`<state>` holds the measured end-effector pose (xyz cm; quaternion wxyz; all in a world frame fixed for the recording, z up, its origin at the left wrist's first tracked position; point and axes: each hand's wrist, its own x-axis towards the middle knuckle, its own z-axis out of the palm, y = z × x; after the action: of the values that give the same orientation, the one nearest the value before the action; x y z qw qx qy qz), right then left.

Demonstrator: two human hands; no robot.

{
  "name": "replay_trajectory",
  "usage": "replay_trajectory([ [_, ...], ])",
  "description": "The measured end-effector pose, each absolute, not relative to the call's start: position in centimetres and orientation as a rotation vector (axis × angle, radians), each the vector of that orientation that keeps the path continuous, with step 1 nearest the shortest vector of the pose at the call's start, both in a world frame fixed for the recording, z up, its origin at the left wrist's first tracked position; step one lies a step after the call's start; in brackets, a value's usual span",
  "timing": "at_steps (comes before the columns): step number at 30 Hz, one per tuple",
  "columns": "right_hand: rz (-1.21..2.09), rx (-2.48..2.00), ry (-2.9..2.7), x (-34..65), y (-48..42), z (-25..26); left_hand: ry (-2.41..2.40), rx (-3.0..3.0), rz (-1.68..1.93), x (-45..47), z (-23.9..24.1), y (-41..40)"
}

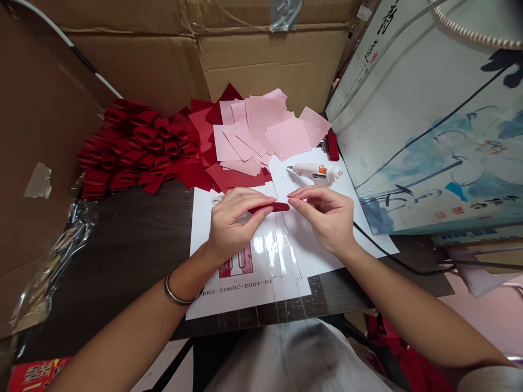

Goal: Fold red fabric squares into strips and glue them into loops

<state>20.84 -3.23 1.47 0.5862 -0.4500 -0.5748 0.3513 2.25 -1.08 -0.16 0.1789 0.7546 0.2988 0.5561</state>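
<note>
My left hand point(237, 219) pinches a small folded dark red piece point(281, 207), felt or paper, between thumb and fingers above the white sheets. Just off its right end, my right hand point(324, 215) has thumb and forefinger pressed together; anything held in that pinch is too small to make out. Under the hands lies a white sheet point(249, 302) printed with a picture and the code DRS-206DC-E001-01. Behind my right hand a white glue gun point(316, 172) rests on its side on the paper.
Rolled red pieces point(134, 144) are heaped at the back left of the dark table point(134, 234). Pink squares point(267, 117) and flat red squares point(235, 177) lie beside them. Cardboard point(269, 60) walls the back, a painted white box point(433, 125) the right. A black cord point(392, 260) crosses the right side.
</note>
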Motion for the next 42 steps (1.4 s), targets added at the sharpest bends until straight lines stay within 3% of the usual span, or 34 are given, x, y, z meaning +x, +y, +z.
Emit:
replay_trajectory([
  [5,1.003,-0.931,-1.318,21.4,-3.3,1.8,0.915,2.129,1.617,2.2,-0.1,-1.0],
  [12,1.955,-0.787,-1.362,22.9,-2.8,2.5,0.960,2.166,1.700,2.2,-0.1,-0.8],
  [16,2.224,-0.864,-1.586,23.3,-2.5,2.6,0.956,2.193,1.709,2.2,-0.2,-0.8],
  [24,1.949,-0.936,-1.252,22.3,-2.4,2.3,0.775,2.261,1.667,2.0,-0.1,-0.8],
  [30,2.118,-0.910,-1.021,21.6,-2.4,1.9,0.713,2.292,1.613,2.0,-0.1,-0.9],
  [37,1.934,-0.979,-0.979,21.2,-2.6,2.0,1.077,2.057,1.461,2.2,0.3,-1.5],
  [42,1.754,-1.083,-1.018,21.0,-2.7,2.1,1.044,1.931,1.230,2.5,0.5,-1.6],
])
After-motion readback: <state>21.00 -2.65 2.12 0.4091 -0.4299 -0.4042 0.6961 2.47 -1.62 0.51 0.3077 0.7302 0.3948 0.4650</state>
